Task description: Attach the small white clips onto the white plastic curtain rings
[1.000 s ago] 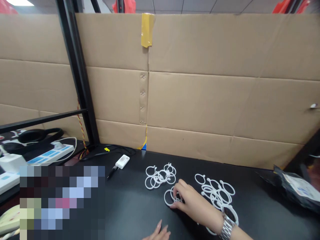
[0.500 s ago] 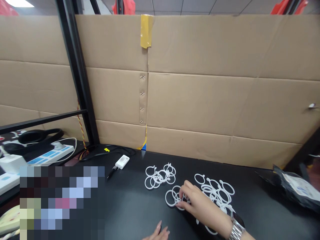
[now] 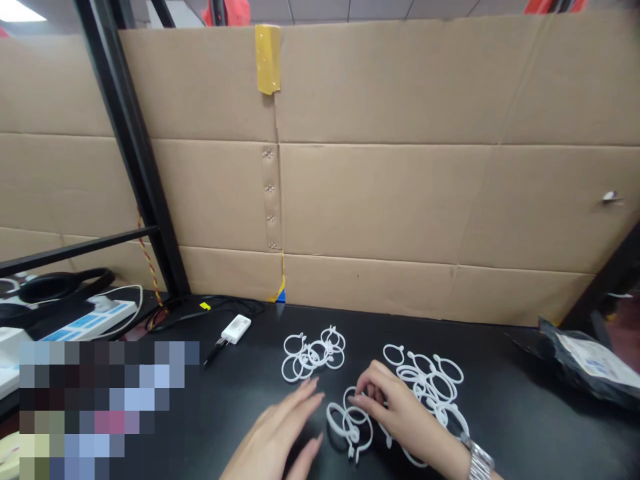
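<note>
Right hand [image 3: 397, 403]: thumb and forefinger nearly meeting at the white knobbed rings [image 3: 353, 435], lower centre of the frame; whether they pinch 1, I cannot tell; left hand [image 3: 277, 430], loosely spread, seemingly empty, has risen from the bottom edge, so 2 hands now flank those rings; a middle cluster [image 3: 303, 361] and right cluster [image 3: 430, 403] lie beyond.

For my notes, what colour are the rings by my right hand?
White rings, best seen in the head view.
</note>
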`<state>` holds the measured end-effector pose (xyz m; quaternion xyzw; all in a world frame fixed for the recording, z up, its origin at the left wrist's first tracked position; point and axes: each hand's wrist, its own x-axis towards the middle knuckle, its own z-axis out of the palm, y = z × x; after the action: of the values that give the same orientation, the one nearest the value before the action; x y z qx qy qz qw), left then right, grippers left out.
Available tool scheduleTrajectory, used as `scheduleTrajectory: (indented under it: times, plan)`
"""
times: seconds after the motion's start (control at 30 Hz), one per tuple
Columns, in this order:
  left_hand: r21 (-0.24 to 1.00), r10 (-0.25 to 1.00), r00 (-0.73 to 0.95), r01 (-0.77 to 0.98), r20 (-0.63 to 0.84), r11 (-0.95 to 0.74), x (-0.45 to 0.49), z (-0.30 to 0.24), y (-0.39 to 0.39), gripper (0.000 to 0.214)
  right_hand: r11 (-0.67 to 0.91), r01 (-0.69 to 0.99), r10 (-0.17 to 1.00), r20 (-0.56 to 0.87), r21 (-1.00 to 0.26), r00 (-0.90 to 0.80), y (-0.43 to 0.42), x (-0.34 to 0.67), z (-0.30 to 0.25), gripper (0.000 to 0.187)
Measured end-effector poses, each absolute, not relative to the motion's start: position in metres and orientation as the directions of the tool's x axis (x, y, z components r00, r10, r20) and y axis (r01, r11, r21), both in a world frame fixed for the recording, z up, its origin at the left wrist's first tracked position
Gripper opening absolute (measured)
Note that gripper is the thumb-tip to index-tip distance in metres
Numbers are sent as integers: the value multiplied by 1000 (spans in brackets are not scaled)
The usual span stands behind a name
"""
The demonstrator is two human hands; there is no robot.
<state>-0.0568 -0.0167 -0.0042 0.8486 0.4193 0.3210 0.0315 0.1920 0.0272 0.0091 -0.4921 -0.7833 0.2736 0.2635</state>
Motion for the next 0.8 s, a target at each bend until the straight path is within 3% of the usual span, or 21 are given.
scheduleTrajectory:
  times: [0.13,0.33,0.5,0.63,0.8]
  plan:
    - [417,775,458,661,435,-624,-44,11,19,34,318,666,941,143,-675,-306,31,195,5,7]
    - [451,782,395,653,483,-609,-47,-7,30,37,299,641,911,12,-707,-412,23,199,8,17]
    - [323,716,499,659,488,-679,-56,-9,18,39,288,691,916,-21,-663,-401,21,197,5,9]
    - [193,594,640,585,488,-788,-55,-17,20,52,290,702,914,-29,-651,-405,21,193,2,6]
    - [215,548,724,507,419,-835,-50,-31,21,66,270,683,910,-53,-678,-412,16,186,4,4]
